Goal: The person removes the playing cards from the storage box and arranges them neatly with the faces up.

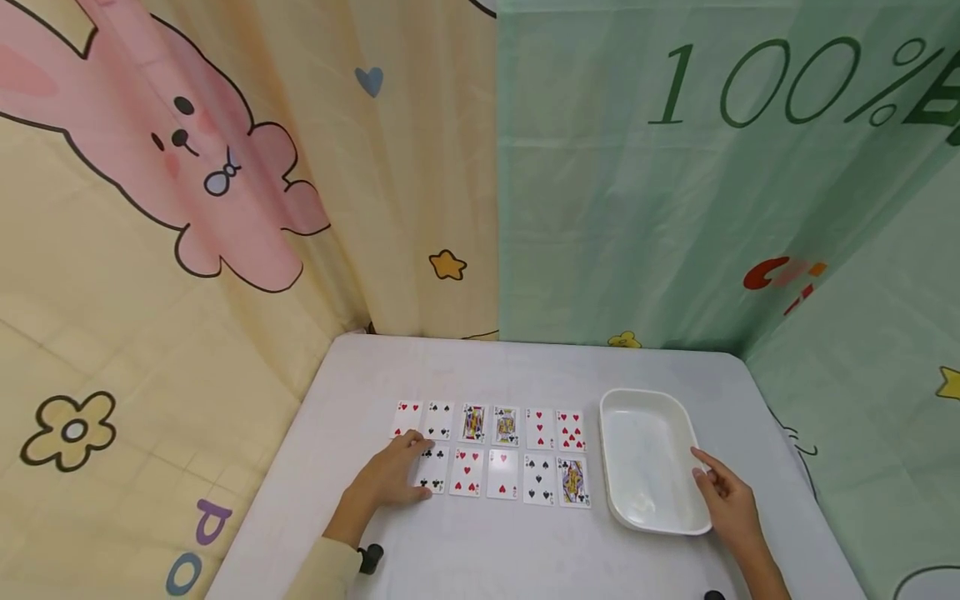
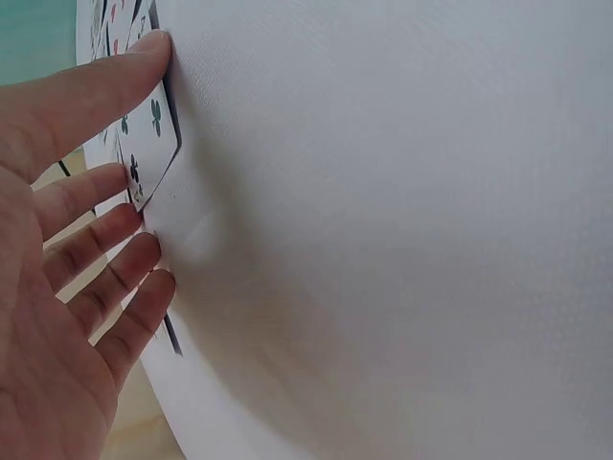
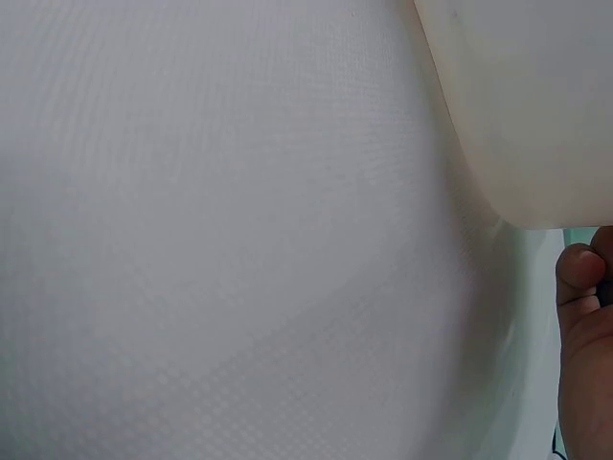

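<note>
In the head view my left hand (image 1: 395,473) is at the left end of two rows of playing cards, its thumb spread from its fingers. Beneath it lies a clubs card (image 1: 432,472), the first of the near row. The left wrist view shows the thumb (image 2: 124,81) at that card's edge and the other fingers (image 2: 134,321) loosely bent, close over the cards. A three of hearts (image 1: 407,412) lies just beyond the fingertips. My right hand (image 1: 731,500) is at the right rim of a white tray (image 1: 609,467), index fingertip and thumb overlapping the rim, other fingers bent.
Other face-up cards, including a two of hearts (image 1: 502,475), a queen (image 1: 573,482) and a king (image 1: 473,423), lie left of the tray. All rest on a white-covered table (image 1: 487,554). Printed curtains (image 1: 420,192) hang along its back and sides.
</note>
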{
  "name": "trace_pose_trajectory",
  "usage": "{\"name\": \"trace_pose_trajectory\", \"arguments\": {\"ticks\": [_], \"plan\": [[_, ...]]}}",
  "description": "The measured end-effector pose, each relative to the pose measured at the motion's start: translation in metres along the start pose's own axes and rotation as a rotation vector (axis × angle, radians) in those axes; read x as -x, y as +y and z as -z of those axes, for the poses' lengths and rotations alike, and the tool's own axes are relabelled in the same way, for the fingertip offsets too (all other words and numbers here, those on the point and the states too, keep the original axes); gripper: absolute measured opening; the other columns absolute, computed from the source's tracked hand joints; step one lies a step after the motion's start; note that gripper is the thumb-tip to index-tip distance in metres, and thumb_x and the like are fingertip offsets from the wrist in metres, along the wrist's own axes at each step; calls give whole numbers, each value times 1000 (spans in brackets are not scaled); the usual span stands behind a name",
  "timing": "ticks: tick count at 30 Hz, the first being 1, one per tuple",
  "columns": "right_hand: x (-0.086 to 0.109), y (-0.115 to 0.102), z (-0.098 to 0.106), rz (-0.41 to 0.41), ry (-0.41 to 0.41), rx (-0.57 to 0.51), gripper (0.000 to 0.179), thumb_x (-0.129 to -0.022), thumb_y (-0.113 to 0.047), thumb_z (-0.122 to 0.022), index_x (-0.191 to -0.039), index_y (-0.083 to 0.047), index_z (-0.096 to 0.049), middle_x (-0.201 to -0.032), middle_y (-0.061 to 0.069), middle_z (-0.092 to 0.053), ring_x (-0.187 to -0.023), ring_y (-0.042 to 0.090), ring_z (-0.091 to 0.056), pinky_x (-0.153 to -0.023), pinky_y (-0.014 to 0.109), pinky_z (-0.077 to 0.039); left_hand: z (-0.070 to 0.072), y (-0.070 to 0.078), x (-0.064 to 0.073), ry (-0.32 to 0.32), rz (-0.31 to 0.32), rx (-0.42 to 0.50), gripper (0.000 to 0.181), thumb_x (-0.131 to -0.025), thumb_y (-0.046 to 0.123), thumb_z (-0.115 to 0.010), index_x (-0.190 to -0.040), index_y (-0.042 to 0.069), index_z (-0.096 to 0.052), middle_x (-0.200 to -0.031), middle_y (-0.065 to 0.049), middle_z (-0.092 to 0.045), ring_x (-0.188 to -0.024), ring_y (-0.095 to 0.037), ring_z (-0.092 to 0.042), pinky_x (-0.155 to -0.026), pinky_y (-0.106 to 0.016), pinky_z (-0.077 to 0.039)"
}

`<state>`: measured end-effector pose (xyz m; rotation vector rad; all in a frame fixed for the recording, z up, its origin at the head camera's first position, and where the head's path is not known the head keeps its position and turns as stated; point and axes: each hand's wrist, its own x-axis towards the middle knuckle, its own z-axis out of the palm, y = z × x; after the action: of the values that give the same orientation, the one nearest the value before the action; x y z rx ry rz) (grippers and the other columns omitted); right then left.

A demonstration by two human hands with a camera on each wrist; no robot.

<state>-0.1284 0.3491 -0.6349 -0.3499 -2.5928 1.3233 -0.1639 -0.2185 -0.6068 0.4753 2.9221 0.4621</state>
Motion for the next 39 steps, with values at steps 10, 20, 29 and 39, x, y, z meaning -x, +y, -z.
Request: {"name": "trace_pose_trajectory", "arguments": {"ticks": [10, 20, 29, 39], "plan": [[3, -3, 0, -17, -21, 26, 40, -106, -26, -59, -142, -9, -61, -85, -1, -46, -64, 8, -39, -50, 26, -37, -6, -4, 1, -21, -9, 13, 78, -76, 40, -88, -145, 17, -59, -139, -2, -53, -118, -20, -56, -96, -43, -55], [-4, 1, -2, -3, -35, 42, 39, -106, -26, -59, -141, -9, -62, -86, 0, -47, -64, 8, -40, -51, 25, -38, -6, -5, -1, -7, -33, 15, 80, -74, 41, -89, -144, 17, -59, -137, 0, -53, -117, -18, -54, -95, -41, -55], [-3, 0, 7, -60, -159, 56, 61, -104, -41, -60, -155, -12, -44, -90, 3, -53, -68, 7, -45, -55, 24, -43, 4, -6, 16, 67, 48, 75, 75, -79, 47, -85, -143, 14, -60, -142, -5, -55, -130, -26, -55, -103, -49, -53], [9, -2, 42, 97, -215, 354, 62, -109, -44, -48, -154, -2, -38, -91, 4, -61, -70, 7, -48, -57, 25, -40, 45, -24, 49, 419, 34, -34, 54, -89, 39, -79, -134, 11, -67, -133, -14, -63, -123, -37, -61, -97, -56, -54]]}}
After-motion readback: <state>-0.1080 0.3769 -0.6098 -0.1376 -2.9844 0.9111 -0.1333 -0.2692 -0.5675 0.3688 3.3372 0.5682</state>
